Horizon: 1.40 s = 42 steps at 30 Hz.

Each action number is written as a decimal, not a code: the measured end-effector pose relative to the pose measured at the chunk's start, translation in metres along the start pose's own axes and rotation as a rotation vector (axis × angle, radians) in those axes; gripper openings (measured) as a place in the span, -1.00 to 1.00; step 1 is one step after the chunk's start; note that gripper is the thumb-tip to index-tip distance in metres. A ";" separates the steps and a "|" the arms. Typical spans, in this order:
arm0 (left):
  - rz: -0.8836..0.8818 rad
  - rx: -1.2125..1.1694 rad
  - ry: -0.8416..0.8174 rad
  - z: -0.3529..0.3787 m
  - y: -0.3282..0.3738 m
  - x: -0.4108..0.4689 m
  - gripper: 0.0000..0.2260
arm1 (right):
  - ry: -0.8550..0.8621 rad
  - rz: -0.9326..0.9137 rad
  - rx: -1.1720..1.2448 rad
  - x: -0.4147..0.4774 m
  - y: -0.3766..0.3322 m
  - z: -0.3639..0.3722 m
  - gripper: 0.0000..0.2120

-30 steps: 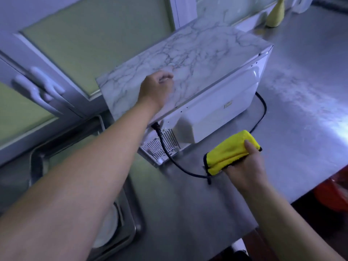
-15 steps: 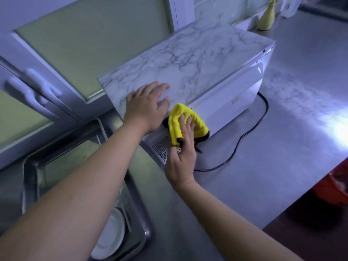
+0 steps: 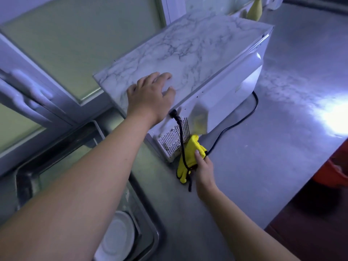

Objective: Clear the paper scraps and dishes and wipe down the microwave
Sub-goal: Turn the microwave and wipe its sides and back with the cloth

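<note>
plate (image 3: 116,240): your left arm (image 3: 84,194) covers part, bottom edge cuts it | your right hand (image 3: 204,170): most fingers hidden under yellow cloth (image 3: 192,153) | cabinet handles (image 3: 28,91): blurred | yellow object (image 3: 255,8): cropped at top, you can't tell what | red tub (image 3: 337,174): cut by right edge

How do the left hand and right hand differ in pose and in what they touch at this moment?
The left hand lies flat, fingers spread, on the marbled top of the microwave; the right hand grips a yellow cloth. The left hand is high up; the right hand is low, by the vented panel. Both are bare and at the near end of the microwave.
</note>
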<state>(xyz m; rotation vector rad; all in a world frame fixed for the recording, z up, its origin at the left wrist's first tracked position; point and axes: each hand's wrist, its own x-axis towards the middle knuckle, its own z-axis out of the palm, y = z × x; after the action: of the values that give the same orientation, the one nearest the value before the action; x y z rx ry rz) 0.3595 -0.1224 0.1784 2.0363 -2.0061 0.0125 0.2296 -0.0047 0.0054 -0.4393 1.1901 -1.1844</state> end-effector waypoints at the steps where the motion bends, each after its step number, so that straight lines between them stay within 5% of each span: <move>1: 0.001 -0.005 -0.005 0.000 0.000 0.000 -0.61 | 0.024 -0.007 0.065 -0.002 -0.009 -0.004 -0.85; 6: 0.004 -0.005 -0.010 -0.001 0.000 0.000 -0.61 | 0.421 -0.364 0.115 -0.039 -0.039 -0.048 -0.86; 9: 0.004 -0.005 -0.014 -0.001 0.000 0.000 -0.60 | 0.495 -0.467 0.016 -0.071 -0.036 -0.069 -0.82; 11: 0.003 -0.006 -0.016 -0.001 0.000 0.000 -0.59 | 0.520 -0.412 0.066 -0.082 -0.031 -0.074 -0.79; 13: 0.000 -0.011 -0.025 -0.002 0.000 0.000 -0.59 | 0.616 -0.196 0.274 -0.073 -0.032 -0.083 -0.84; 15: -0.003 -0.015 -0.026 -0.002 0.000 0.000 -0.59 | 0.699 0.036 0.551 -0.057 -0.046 -0.098 -0.67; 18: -0.005 -0.026 -0.032 -0.002 -0.001 -0.001 -0.60 | 0.771 -0.070 0.599 -0.046 -0.069 -0.116 -0.67; 21: 0.004 -0.026 -0.027 -0.001 -0.002 0.000 -0.60 | 0.732 -0.307 0.377 -0.055 -0.072 -0.117 -0.89; 28: 0.013 -0.017 -0.033 0.000 -0.003 0.001 -0.58 | 0.680 -0.466 0.134 -0.060 -0.069 -0.117 -0.85; 32: 0.005 -0.025 -0.039 0.000 -0.004 0.002 -0.57 | 0.488 -0.559 -0.077 -0.063 -0.083 -0.108 -0.86; 39: 0.001 -0.025 -0.048 -0.001 -0.004 0.002 -0.56 | 0.589 -0.775 0.079 -0.080 -0.113 -0.116 -0.89; 42: 0.005 -0.025 -0.045 0.000 -0.004 0.002 -0.56 | 0.605 -0.645 0.025 -0.097 -0.103 -0.120 -0.94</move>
<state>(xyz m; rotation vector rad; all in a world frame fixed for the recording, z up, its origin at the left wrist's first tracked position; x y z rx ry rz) 0.3634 -0.1240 0.1784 2.0337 -2.0272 -0.0580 0.0843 0.0762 0.0881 -0.4777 1.6041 -1.9800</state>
